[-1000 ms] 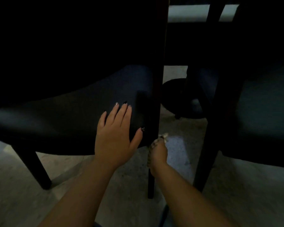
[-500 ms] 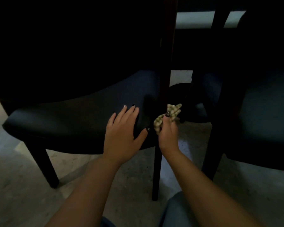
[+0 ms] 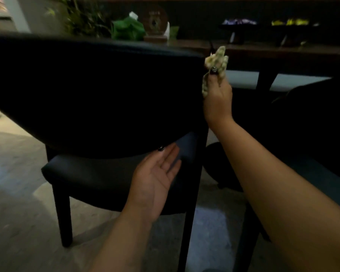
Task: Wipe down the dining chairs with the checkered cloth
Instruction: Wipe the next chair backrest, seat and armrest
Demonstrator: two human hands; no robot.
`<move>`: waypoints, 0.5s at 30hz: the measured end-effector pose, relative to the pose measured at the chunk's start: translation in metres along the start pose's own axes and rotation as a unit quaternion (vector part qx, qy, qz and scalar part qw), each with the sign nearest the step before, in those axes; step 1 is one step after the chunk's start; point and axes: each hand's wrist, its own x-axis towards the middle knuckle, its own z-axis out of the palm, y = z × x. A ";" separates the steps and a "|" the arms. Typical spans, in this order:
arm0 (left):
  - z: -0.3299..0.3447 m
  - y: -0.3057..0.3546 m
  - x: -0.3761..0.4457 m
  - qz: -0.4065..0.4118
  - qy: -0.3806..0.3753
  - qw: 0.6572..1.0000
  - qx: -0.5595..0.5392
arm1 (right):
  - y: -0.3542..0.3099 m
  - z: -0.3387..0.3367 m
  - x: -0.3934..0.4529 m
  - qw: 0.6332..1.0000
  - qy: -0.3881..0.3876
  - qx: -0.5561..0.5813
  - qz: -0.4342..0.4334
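A dark dining chair [image 3: 98, 91] with a curved padded back and black seat fills the left and centre. My right hand [image 3: 217, 101] grips the bunched checkered cloth [image 3: 216, 63] against the upper right edge of the chair's back, near its rear post. My left hand [image 3: 155, 181] is held palm up with straight fingers, just over the rear right part of the seat, under the backrest. A second dark chair [image 3: 312, 122] stands at the right, partly hidden behind my right forearm.
A long dark wooden table [image 3: 263, 50] runs behind the chairs, carrying green plants [image 3: 126, 28], a round wooden ornament [image 3: 155, 20] and dark dishes [image 3: 238, 26]. A round dark stool or base [image 3: 220, 165] sits on the pale stone floor [image 3: 14, 193] between the chairs.
The view has risen from seat level to the backrest. My right hand has run the cloth up the chair's rear post to the top. My left hand has turned palm up.
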 end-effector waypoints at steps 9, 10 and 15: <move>0.008 0.039 -0.016 -0.037 0.088 0.994 -0.062 | -0.089 0.004 0.008 0.971 -0.222 0.037 -0.078; 0.007 0.044 -0.018 -0.035 0.093 0.993 -0.060 | -0.093 0.007 0.007 0.966 -0.235 -0.006 -0.106; 0.026 0.053 -0.016 -0.079 0.119 0.989 0.039 | -0.092 0.015 -0.001 0.950 -0.199 -0.125 -0.204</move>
